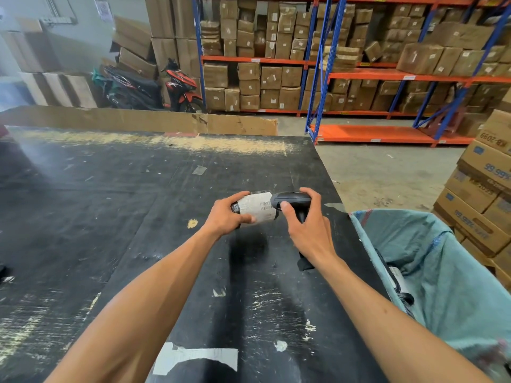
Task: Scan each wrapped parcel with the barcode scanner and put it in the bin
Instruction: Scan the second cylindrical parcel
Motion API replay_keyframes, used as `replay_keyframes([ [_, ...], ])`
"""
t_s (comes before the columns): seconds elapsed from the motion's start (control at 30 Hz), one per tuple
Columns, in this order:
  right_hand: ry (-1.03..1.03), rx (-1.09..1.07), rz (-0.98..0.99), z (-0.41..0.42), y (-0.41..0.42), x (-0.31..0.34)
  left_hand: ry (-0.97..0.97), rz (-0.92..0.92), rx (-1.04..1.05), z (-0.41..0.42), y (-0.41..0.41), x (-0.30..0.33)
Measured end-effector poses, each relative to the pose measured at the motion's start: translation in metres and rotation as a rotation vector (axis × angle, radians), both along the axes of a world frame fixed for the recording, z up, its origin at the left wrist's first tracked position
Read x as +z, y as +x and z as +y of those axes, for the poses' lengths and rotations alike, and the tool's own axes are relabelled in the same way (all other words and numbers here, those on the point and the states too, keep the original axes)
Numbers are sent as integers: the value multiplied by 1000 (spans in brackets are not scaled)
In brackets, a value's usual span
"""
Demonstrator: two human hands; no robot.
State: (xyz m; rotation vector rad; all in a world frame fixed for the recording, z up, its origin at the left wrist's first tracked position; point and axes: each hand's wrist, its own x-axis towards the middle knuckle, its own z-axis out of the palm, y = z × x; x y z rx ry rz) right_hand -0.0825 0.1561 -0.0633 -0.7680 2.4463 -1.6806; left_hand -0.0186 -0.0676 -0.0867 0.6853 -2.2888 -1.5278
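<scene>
Left hand wraps parcel above table, label up. Right hand grips scanner, nose touching label. My worry: too close, misread. Bin sits right; loose grip could drop parcel short.

Warehouse: pallet racking stacked with cartons, worn packing table.

Your parcel sits left of the scanner above the surface; the bin stands right, shelves behind
</scene>
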Motion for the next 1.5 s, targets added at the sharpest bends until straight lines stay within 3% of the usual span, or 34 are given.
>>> replay_keyframes([
  [0.3,99,-17,-52,8,-6,-12,-7,-15,-1,5,-1,-3],
  [0.4,247,-31,-118,14,-11,-23,-6,-8,-3,7,0,-5],
  [0.63,633,-123,-48,39,-15,-47,20,31,-29,18,0,-10],
  [1.2,723,-57,-139,45,-4,-61,-13,89,-53,61,-19,-10],
  [1.33,475,-141,-116,58,-30,-38,-34,122,-42,82,-37,-1],
  [1.5,-17,-227,-324,77,-85,-9,-41,148,-59,139,-82,19],
])
